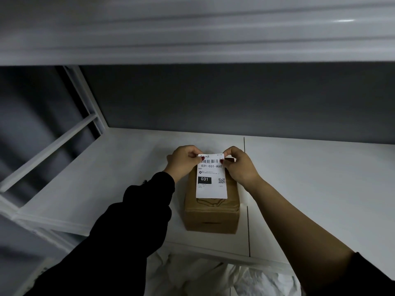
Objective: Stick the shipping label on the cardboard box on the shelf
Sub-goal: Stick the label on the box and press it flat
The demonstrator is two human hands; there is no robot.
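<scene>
A small brown cardboard box (pixel 211 216) stands on the white shelf (pixel 310 189), near its front edge. Over the box's top lies a white shipping label (pixel 211 189) with a barcode, "031-031-A60" and a QR code. My left hand (pixel 183 162) pinches the label's far left corner. My right hand (pixel 239 165) pinches the far right corner. The label's near edge rests about on the box top; its far end is held by the fingers. The far end of the box is hidden behind the label and hands.
A white upper shelf (pixel 192 45) hangs overhead. The shelf's white frame posts (pixel 85 99) stand at the left. A dark grey wall (pixel 235 99) closes the back. White crumpled fabric (pixel 213 276) shows below the shelf's front edge.
</scene>
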